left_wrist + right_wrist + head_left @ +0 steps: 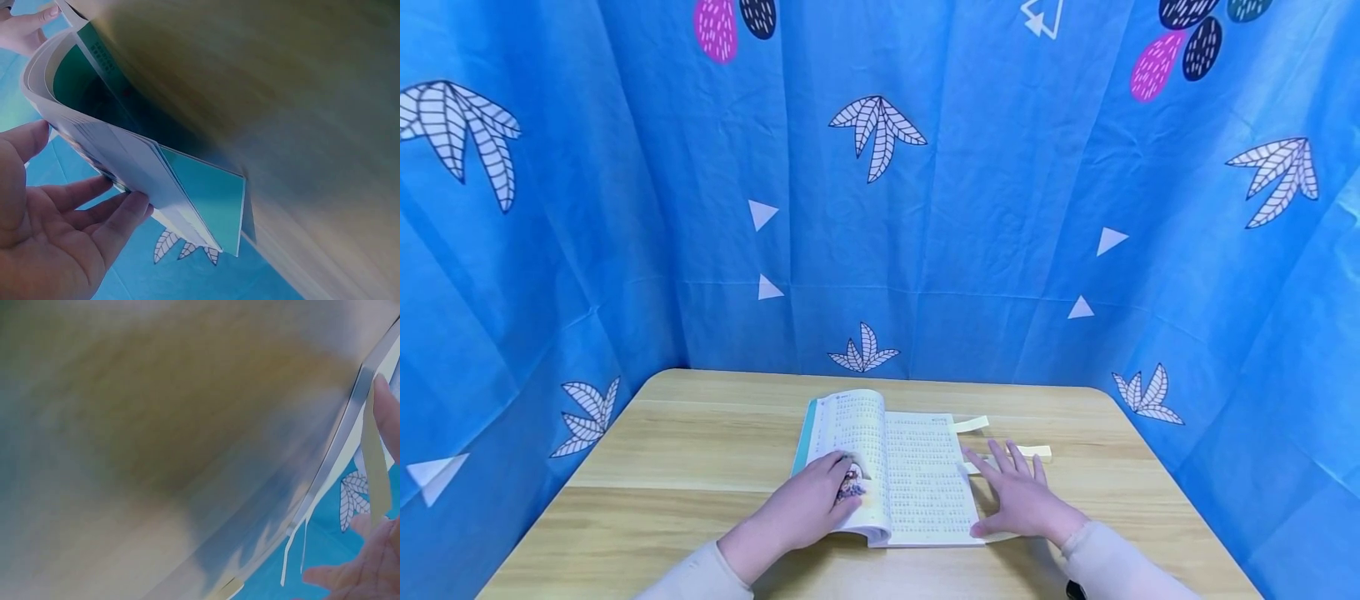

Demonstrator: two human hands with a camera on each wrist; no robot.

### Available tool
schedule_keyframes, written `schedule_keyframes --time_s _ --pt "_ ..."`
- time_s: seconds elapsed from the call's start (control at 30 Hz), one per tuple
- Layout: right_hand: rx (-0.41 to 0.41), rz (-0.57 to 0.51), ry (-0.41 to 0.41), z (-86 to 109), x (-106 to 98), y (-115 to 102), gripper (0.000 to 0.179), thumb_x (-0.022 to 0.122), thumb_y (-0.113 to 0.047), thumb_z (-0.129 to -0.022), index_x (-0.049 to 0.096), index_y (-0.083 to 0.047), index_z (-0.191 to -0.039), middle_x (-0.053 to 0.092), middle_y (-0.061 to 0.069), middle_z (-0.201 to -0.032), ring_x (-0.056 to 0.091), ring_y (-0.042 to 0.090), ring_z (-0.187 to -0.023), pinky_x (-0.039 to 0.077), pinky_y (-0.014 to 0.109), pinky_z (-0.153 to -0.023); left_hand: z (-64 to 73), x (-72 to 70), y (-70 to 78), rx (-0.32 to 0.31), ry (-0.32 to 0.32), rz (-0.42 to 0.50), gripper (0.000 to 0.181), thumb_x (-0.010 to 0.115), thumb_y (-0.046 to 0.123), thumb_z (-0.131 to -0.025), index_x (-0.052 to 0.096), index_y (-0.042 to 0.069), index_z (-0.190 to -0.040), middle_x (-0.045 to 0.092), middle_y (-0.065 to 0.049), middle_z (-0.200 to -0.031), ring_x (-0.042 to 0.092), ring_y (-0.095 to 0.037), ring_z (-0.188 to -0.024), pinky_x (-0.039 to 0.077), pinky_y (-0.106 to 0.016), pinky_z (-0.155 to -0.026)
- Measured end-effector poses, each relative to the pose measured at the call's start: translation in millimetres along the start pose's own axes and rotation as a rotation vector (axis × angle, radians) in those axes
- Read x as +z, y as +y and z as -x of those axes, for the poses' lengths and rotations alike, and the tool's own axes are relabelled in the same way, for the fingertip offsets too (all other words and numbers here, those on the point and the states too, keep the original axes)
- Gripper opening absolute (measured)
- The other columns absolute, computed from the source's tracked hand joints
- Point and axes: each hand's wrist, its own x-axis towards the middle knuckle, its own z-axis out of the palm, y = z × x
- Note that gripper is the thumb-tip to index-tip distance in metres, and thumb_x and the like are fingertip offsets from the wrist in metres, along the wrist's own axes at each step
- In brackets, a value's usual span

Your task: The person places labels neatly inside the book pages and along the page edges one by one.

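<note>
An open book [928, 475] with printed text lies on the table, its left-hand pages [857, 417] bowed up over a teal cover [203, 187]. My left hand [816, 500] rests on those pages, partly over a small coloured picture [852, 483]. In the left wrist view its extended fingertips [134, 203] touch the page surface. At the book's right edge my right hand [1018, 496] lies with spread fingers, the thumb at the lower corner. Several pale paper strips [972, 425] stick out along that edge; one strip [376, 469] passes close by the thumb in the right wrist view.
The light wooden table [700, 425] extends around the book on all sides. Blue patterned curtains [880, 250] hang behind it and at both sides. Another pale strip [1033, 452] lies just beyond the right fingertips. A dark band [1075, 590] shows by the right sleeve.
</note>
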Motion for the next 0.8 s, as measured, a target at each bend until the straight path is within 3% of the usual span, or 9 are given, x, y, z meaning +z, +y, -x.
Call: schedule_keyframes --time_s 0.4,0.8 --pt "0.006 0.000 0.011 -2.3 -1 1 0.116 0.086 -0.060 -0.063 0.031 -0.023 -0.158 0.016 0.026 -0.162 0.011 0.055 -0.146 0.006 0.080 -0.108 -2.1 0.1 3.2 -0.010 0.024 0.006 0.064 0.059 0.044 -0.100 0.052 -0.006 -0.140 0.053 -0.020 -0.141 0.051 -0.035 -0.131 0.044 -0.048 -0.109" --pt "0.021 -0.006 0.035 0.3 0 2 0.116 0.086 -0.059 -0.063 0.030 -0.025 -0.159 0.018 0.027 -0.161 0.013 0.055 -0.145 0.007 0.081 -0.107 -8.4 4.3 12.4 -0.083 0.081 -0.036 0.065 0.062 0.047 -0.097 0.056 -0.007 -0.132 0.057 -0.023 -0.130 0.059 -0.036 -0.119 0.051 -0.047 -0.100"
